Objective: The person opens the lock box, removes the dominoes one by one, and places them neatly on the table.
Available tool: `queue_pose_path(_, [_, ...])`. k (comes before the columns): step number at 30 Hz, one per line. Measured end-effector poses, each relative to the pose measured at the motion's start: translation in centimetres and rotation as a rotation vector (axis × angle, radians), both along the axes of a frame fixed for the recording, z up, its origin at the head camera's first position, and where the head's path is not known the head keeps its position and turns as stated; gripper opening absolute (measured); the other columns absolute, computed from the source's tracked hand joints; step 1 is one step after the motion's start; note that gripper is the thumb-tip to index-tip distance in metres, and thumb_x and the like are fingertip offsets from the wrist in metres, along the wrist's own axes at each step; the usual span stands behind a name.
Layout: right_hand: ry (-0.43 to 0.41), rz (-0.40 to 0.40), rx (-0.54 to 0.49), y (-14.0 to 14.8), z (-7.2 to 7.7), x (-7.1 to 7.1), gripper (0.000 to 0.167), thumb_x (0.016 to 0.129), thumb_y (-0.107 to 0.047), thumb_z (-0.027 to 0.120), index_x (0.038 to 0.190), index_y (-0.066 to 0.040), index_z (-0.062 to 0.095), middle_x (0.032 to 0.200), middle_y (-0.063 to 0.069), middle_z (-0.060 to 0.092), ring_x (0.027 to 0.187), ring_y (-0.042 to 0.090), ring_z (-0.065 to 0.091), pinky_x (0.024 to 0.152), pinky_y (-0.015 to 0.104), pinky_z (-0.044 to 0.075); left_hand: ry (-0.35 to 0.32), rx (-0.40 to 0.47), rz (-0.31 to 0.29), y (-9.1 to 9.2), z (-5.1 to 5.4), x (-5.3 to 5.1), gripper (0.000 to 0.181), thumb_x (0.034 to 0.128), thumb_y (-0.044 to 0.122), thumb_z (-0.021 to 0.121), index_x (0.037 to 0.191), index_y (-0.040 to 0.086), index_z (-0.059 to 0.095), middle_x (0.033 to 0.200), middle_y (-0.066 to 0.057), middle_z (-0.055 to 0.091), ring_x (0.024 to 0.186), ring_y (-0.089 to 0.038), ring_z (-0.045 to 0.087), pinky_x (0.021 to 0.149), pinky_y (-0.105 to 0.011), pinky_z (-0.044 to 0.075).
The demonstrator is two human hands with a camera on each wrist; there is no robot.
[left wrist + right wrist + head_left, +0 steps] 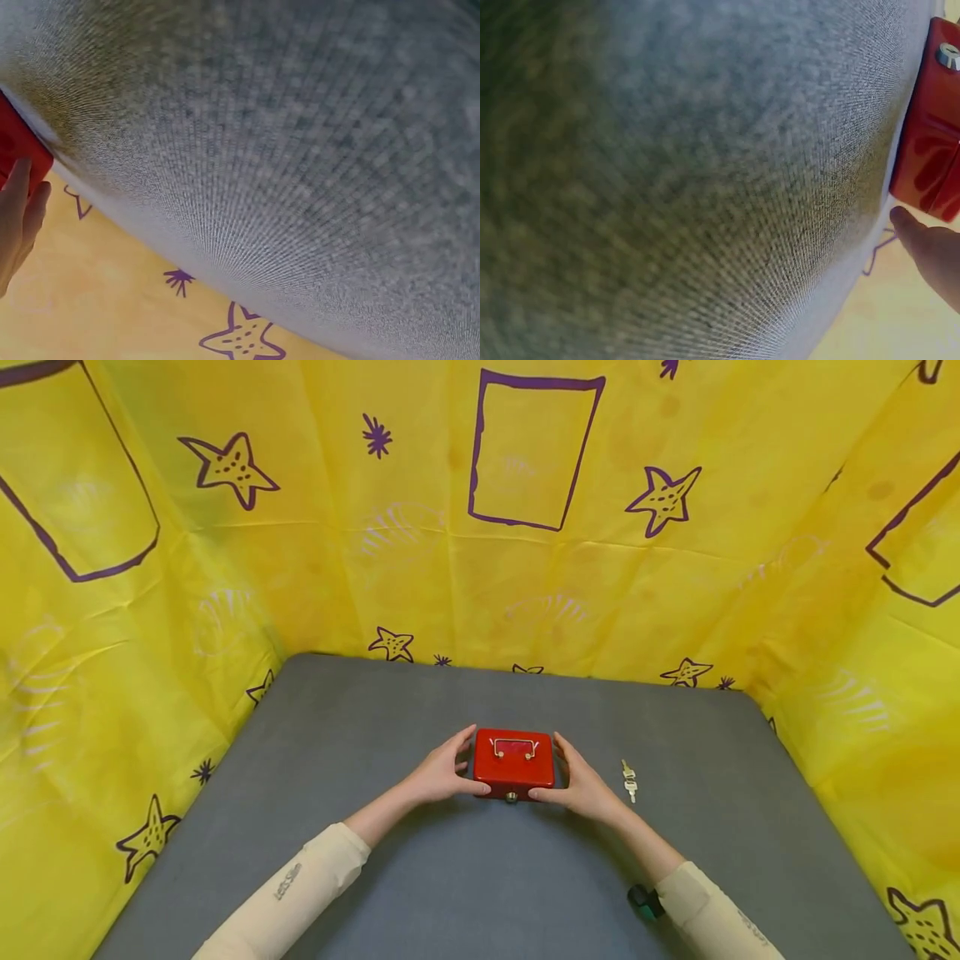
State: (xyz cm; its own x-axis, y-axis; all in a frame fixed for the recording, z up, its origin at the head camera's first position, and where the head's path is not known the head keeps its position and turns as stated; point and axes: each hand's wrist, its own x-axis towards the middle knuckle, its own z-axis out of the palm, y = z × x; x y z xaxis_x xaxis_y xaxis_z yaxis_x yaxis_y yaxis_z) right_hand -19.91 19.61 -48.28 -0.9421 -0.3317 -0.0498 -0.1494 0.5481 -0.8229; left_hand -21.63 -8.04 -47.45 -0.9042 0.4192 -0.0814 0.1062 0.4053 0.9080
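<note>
A small red metal cash box with a wire handle on its lid and a lock at the front sits on the grey tabletop. My left hand holds its left side, thumb at the front edge and fingers along the side. From the right, my right hand curves around it, its thumb over the front. The left wrist view catches fingers against the red box. In the right wrist view, one digit is by a corner of the box, near its lock.
A pair of small keys lies on the tabletop, right of my right hand. Yellow cloth with purple drawings walls in the back and sides. A dark band with a green part is beside the right sleeve.
</note>
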Motion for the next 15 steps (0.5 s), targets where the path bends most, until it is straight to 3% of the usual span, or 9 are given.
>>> queue_pose_path(8, [-0.031, 0.025, -0.057, -0.5, 0.0, -0.3, 0.104, 0.080, -0.021, 0.080, 0.154, 0.001, 0.010, 0.155, 0.021, 0.026, 0.139, 0.041, 0.031, 0.105, 0.055, 0.039, 0.011, 0.010, -0.051, 0.0, -0.6, -0.8, 0.103, 0.0756, 0.014, 0.085, 0.154, 0.004, 0.018, 0.154, -0.018, 0.029, 0.139, -0.032, 0.035, 0.102, -0.043, 0.044])
queue_pose_path(15, [-0.112, 0.021, -0.086, -1.3, 2.8, 0.8, 0.101, 0.081, -0.014, 0.078, 0.153, 0.004, 0.008, 0.155, 0.025, 0.022, 0.139, 0.043, 0.030, 0.104, 0.054, 0.040, 0.002, 0.050, -0.085, 0.2, -0.7, -0.9, 0.103, 0.0756, 0.010, 0.084, 0.154, 0.002, 0.017, 0.153, -0.018, 0.030, 0.138, -0.032, 0.036, 0.100, -0.042, 0.046])
